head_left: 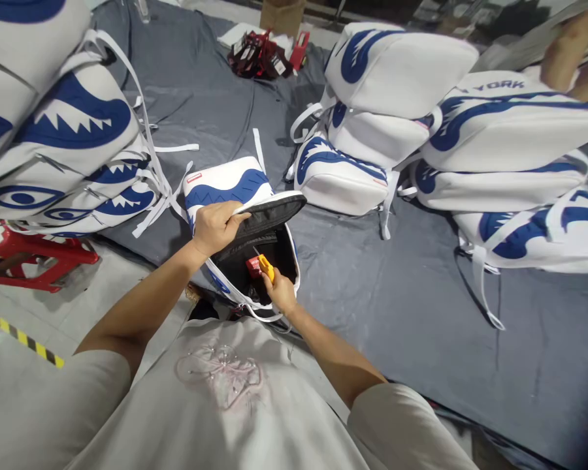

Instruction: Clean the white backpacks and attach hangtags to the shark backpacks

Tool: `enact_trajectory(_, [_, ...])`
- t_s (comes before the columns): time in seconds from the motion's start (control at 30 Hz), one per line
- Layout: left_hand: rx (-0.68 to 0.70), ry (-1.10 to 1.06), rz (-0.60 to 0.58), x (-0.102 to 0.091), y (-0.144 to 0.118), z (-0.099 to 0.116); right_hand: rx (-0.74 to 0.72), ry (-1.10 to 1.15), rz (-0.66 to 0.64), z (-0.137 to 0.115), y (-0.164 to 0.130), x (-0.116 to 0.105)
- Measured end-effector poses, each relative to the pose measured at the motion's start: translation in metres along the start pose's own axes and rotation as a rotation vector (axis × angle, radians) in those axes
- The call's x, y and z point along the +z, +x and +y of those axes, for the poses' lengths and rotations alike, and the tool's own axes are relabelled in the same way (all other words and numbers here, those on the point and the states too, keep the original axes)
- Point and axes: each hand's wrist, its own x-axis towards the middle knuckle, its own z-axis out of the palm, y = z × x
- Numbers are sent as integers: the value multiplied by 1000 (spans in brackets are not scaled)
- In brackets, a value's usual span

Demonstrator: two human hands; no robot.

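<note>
The right hand (280,292) pinches a small yellow tool (267,267) inside the open backpack (235,189), whose dark interior hides the tool's tip and a red tag (253,266). The left hand (217,225) grips the black flap (273,210), lifted. The backpack stands at the near edge of the grey cloth (421,307), bare to its right. Farther off, stacked backpacks (402,72) run past the frame.

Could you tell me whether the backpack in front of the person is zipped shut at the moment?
No, the backpack is open: the left hand lifts its flap while the right hand holds a yellow tool inside.
</note>
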Motion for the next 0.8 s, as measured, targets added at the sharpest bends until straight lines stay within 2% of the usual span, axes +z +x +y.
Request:
enact_trajectory(0.13, [-15,-21,10,2,-3,-4,21,-65,-37,-8,-2,-11])
enact_trajectory(0.27, [-60,-28,22,3,-7,-10,29,-156,-128,-20,-11,-28])
enact_trajectory(0.37, [-105,-22,4,4,-10,-14,14,-221,-191,-21,-25,-54])
enact_trajectory(0.47, [-150,-31,-13,5,-12,-16,62,-231,-215,-5,-38,-88])
enact_trajectory(0.57, [-192,-42,-23,7,-14,-18,259,2,-193,24,-45,-118])
enact_trajectory(0.63, [-204,-55,-29,8,-14,-19,354,182,-195,41,-47,-128])
enact_trajectory(0.73, [-207,-72,-46,8,-13,-19,317,573,-222,54,-49,-129])
enact_trajectory(0.8, [-216,-70,-70,7,-12,-18,266,856,-295,55,-49,-128])
